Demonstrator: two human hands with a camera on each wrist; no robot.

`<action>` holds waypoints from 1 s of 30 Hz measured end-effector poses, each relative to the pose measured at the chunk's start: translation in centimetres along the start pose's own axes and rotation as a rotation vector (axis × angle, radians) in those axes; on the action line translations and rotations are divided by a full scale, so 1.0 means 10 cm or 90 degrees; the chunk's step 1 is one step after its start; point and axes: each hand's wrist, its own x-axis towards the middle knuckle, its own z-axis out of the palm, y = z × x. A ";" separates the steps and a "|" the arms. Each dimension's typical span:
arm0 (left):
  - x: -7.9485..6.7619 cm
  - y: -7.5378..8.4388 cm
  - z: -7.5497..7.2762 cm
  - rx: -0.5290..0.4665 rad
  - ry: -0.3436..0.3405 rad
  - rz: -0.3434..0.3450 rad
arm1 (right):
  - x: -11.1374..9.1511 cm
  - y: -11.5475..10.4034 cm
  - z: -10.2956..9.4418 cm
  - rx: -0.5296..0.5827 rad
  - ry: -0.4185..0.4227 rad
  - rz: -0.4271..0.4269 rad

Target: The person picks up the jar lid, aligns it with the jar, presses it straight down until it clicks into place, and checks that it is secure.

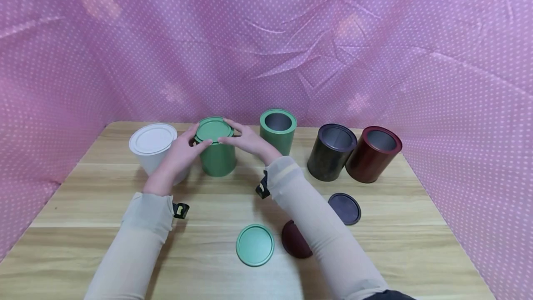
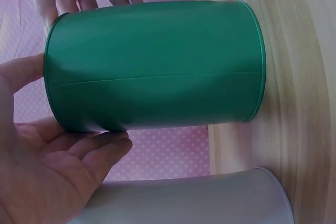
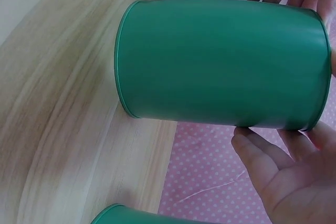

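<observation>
Left hand [image 1: 181,154] and right hand [image 1: 250,143], in the head view, are clamped on the lidded green can [image 1: 218,163], one from each side, thumbs and fingers spread around its top rim. This can is upright near the far edge of the bench [image 1: 208,219], between the white can [image 1: 151,160] and the open green can [image 1: 280,141]. Its round green cover is matte, with a shallow raised ring. Farther right, the black can [image 1: 328,159] and the dark red can [image 1: 370,159] show grey interiors; both are glossy cylinders. Three flat discs lie nearer the person: a pale green lid [image 1: 255,245], a dark red lid [image 1: 294,242] partly behind the right sleeve [image 1: 320,226], and a dark purple lid [image 1: 344,208]. The bench has pale wood grain; behind it hangs creased pink fabric [image 1: 266,50] with white dots.

From the left wrist, the lidded green can's wall looks smooth and satiny, crossed by one fine lengthwise seam [image 2: 157,78], with thin beads at both ends. The left hand's bent fingers lie against the wall near the top.

From the right wrist, the right hand's fingertips touch the same curved wall.
</observation>
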 end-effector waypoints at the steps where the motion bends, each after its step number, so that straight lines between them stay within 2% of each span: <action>1: 0.00 0.01 0.00 0.003 -0.003 -0.001 | 0.00 0.00 0.00 -0.001 0.000 0.000; 7: 0.02 0.03 -0.01 0.023 -0.025 -0.010 | -0.02 -0.02 -0.01 -0.003 -0.002 0.011; 17: 0.04 0.03 -0.03 0.026 -0.033 -0.005 | -0.01 -0.04 -0.04 0.001 -0.015 0.014; 24: 0.08 0.05 -0.08 0.041 -0.035 0.012 | 0.04 -0.08 -0.07 -0.018 -0.013 0.007; 30: 0.10 0.03 -0.07 0.068 -0.044 0.019 | 0.04 -0.07 -0.06 -0.023 -0.024 0.019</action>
